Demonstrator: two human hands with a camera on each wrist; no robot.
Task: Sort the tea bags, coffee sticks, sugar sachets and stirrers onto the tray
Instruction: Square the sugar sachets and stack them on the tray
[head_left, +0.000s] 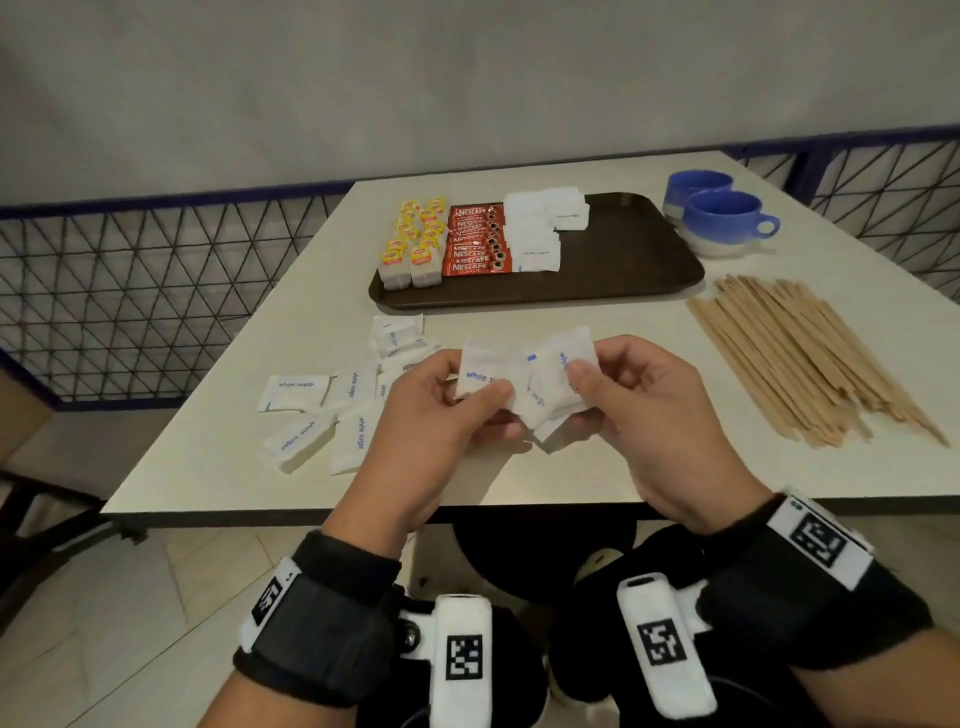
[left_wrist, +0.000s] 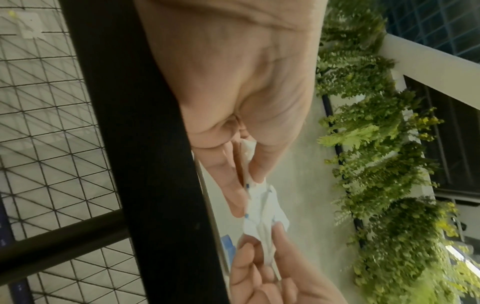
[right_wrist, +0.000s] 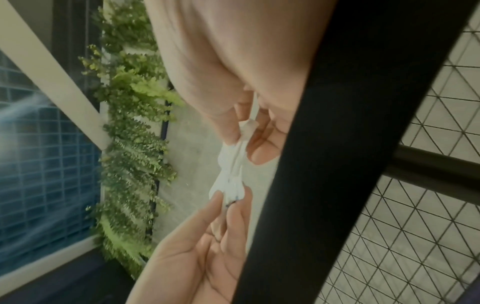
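Both hands hold a small bunch of white sugar sachets (head_left: 524, 384) above the table's near edge. My left hand (head_left: 441, 410) pinches the bunch's left side, thumb on top. My right hand (head_left: 618, 395) pinches its right side. The wrist views show the sachets (left_wrist: 262, 207) (right_wrist: 232, 172) edge-on between both hands' fingers. More loose sugar sachets (head_left: 322, 410) lie scattered on the table to the left. The dark brown tray (head_left: 623, 260) carries yellow-tagged tea bags (head_left: 413, 244), red coffee sticks (head_left: 475, 241) and stacked sugar sachets (head_left: 540, 228) in rows. Wooden stirrers (head_left: 800, 353) lie heaped on the table at right.
Two blue cups (head_left: 722, 218) stand behind the stirrers, right of the tray. A wire-mesh fence (head_left: 156, 291) runs along the table's far and left sides. The table's near edge (head_left: 363, 506) is just below my hands.
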